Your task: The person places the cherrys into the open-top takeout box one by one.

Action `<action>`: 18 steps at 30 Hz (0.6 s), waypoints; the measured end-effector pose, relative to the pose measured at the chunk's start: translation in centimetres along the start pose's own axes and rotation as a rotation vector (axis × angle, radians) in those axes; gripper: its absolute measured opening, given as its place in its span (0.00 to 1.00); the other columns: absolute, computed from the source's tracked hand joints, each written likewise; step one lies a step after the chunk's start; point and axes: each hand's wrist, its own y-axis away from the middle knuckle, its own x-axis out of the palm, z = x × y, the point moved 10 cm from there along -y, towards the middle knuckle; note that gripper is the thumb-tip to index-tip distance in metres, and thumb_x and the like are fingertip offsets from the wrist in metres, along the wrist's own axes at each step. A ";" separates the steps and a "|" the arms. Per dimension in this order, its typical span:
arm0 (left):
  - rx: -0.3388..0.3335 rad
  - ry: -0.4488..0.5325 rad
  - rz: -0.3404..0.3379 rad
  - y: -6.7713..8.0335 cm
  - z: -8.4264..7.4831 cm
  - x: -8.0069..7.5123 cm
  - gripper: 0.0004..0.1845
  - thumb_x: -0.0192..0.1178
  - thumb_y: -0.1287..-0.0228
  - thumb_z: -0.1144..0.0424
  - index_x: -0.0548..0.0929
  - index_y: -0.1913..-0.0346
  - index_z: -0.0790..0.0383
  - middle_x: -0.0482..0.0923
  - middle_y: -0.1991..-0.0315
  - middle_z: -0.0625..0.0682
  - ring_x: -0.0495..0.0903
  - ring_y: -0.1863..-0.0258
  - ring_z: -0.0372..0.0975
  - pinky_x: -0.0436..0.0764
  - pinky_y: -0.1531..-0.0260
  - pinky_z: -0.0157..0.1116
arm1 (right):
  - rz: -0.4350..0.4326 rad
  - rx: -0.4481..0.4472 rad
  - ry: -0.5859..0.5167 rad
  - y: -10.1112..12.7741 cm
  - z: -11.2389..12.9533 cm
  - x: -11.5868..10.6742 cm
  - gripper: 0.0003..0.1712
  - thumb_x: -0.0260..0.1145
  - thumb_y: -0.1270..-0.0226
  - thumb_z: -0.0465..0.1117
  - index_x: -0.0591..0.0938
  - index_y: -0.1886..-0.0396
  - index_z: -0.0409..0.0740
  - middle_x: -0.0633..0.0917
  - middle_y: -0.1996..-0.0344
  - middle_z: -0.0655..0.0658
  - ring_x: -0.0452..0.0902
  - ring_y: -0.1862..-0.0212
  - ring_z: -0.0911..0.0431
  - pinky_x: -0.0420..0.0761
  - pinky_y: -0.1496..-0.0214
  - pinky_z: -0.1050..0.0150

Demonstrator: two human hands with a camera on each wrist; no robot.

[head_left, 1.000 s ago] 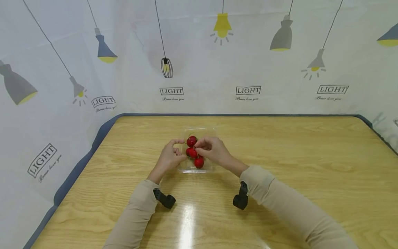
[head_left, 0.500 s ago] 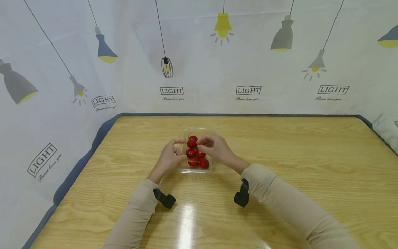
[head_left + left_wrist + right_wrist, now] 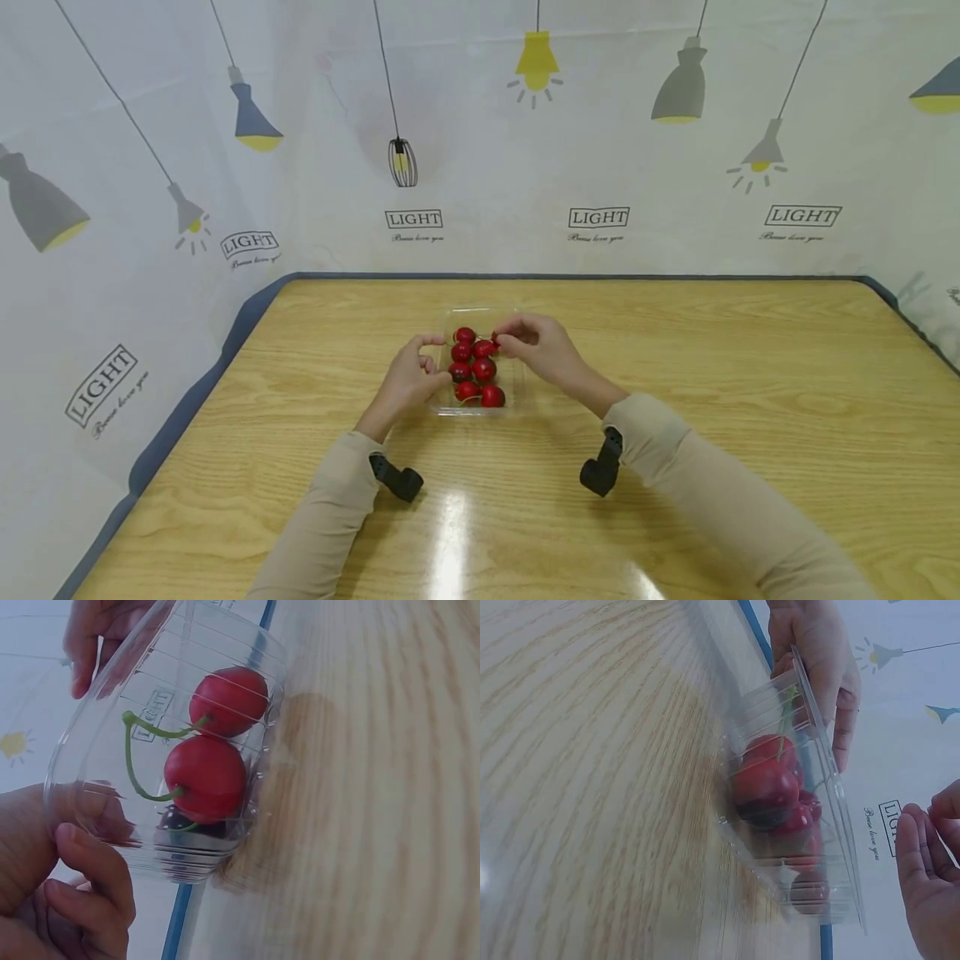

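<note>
A clear plastic box stands on the table with several red cherries lying in two rough rows. My left hand grips the box's left side, thumb near the front and index finger farther back. In the left wrist view, two cherries have green stems that meet at one tip. My right hand is over the box's back right part, thumb and index finger close together at a cherry. I cannot tell whether they pinch its stem. In the right wrist view, the right fingertips show beyond the rim.
The wooden table extends around the box on all sides. Behind it hangs a white backdrop printed with lamps, and a blue edge runs along the table's back.
My right hand has moved right and back, from the middle of the box towards its right rim. The cherries now lie more spread out, and more of them show. The left hand stays put.
</note>
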 end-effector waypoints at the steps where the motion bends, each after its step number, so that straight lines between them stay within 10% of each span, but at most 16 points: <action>1: -0.003 0.004 0.009 0.0 0.0 0.0 0.28 0.57 0.54 0.75 0.65 0.45 0.66 0.62 0.85 0.49 0.60 0.89 0.35 0.62 0.87 0.31 | -0.005 0.003 -0.004 0.1 0.0 -0.2 0.11 0.57 0.39 0.35 0.77 0.60 0.30 0.79 0.65 0.33 0.77 0.63 0.45 0.75 0.57 0.51; 7: -0.011 0.010 0.079 0.2 -0.1 0.3 0.30 0.56 0.50 0.73 0.61 0.42 0.63 0.63 0.83 0.51 0.61 0.89 0.37 0.64 0.86 0.32 | -0.010 0.010 -0.031 1.0 0.2 -1.2 0.11 0.56 0.38 0.35 0.76 0.60 0.31 0.79 0.65 0.33 0.77 0.66 0.56 0.74 0.57 0.50; 18: 0.036 -0.142 0.181 0.0 0.0 -0.4 0.39 0.60 0.45 0.60 0.49 0.34 0.60 0.73 0.75 0.55 0.74 0.85 0.41 0.73 0.80 0.35 | -0.043 0.048 -0.031 1.7 -0.6 -3.5 0.13 0.56 0.37 0.36 0.75 0.57 0.29 0.78 0.62 0.33 0.76 0.60 0.44 0.76 0.57 0.56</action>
